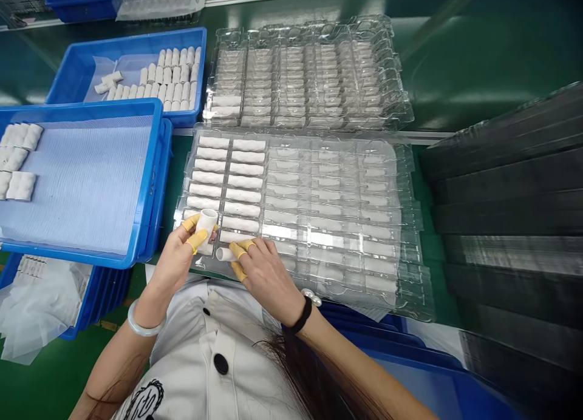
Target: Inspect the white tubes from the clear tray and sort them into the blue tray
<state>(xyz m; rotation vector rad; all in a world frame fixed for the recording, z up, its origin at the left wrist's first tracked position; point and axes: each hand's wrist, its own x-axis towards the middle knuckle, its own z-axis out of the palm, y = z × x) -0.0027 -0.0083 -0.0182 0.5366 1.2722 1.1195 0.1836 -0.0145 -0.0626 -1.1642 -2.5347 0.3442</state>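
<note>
Left hand gripping a white tube, open end tipped up, right over the first column of the clear plastic tray! And the right hand, fingers closed on a second tube at the near edge, blue bin over to the left.

On the light shirt, at the near left of the scene, a dark emblem is borne. Letter-like strokes are included in it, but it is cut off at the near edge and cannot be read with certainty. No other text or number can be made out.
</note>
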